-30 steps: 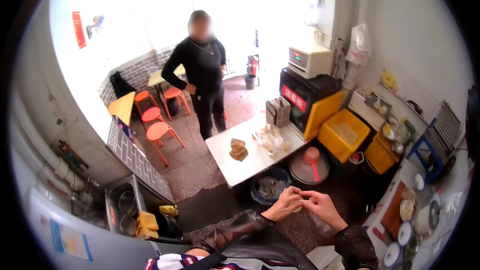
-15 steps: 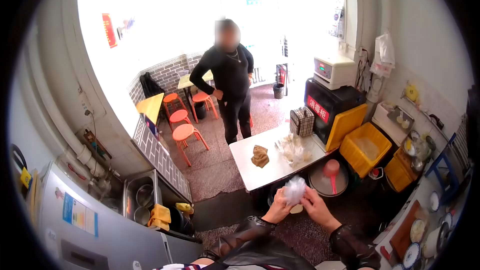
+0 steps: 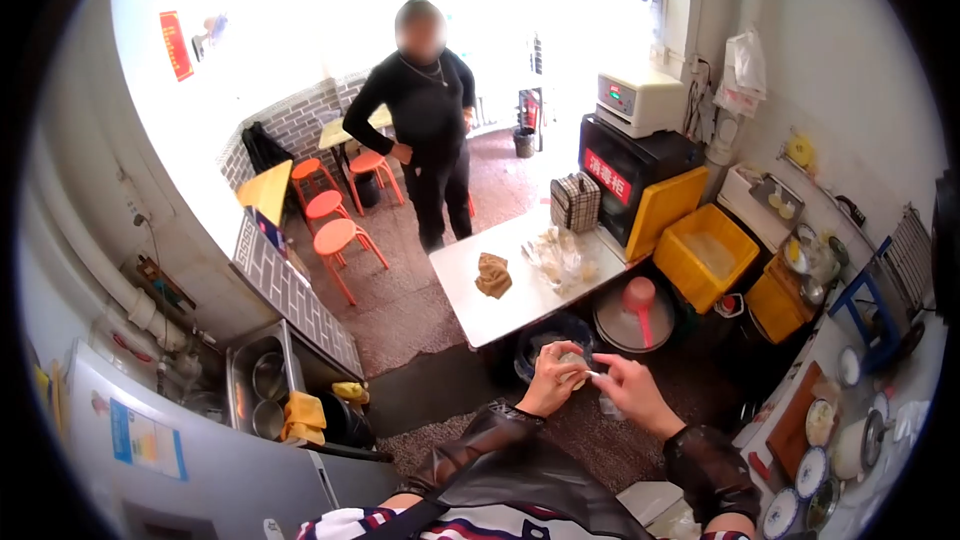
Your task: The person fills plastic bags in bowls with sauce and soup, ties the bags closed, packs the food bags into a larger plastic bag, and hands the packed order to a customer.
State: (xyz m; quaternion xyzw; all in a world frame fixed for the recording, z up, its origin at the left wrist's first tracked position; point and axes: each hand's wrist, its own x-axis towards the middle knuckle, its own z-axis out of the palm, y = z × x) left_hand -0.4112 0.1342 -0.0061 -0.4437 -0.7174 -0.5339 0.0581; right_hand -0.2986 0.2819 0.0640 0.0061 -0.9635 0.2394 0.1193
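In front of my body, my left hand (image 3: 553, 380) is curled around a small pale, roundish thing (image 3: 574, 356), mostly covered by the fingers, so its kind is unclear. My right hand (image 3: 636, 396) comes in from the right with its fingers pinched on a thin white bit (image 3: 592, 373) beside the left fingertips. That bit looks like the edge of a plastic bag, though it is too small to be sure. Behind both hands stands a dark bin with a bag liner (image 3: 532, 342). On the white table (image 3: 470, 312) lie a brown cloth (image 3: 493, 275) and a heap of clear plastic bags (image 3: 556, 260).
A person in black (image 3: 425, 120) stands beyond the table, hands on hips. Orange stools (image 3: 336, 235) are at the left. A pink ladle (image 3: 640, 305) rests on a large pot (image 3: 610, 325); yellow crates (image 3: 705, 255) stand at the right. A sink (image 3: 262, 380) and fridge (image 3: 110, 480) flank my left.
The crumpled clear bag that showed above my hands is no longer spread there. My fingers have drawn in around the pale thing. The view has shifted, so the room sits further left.
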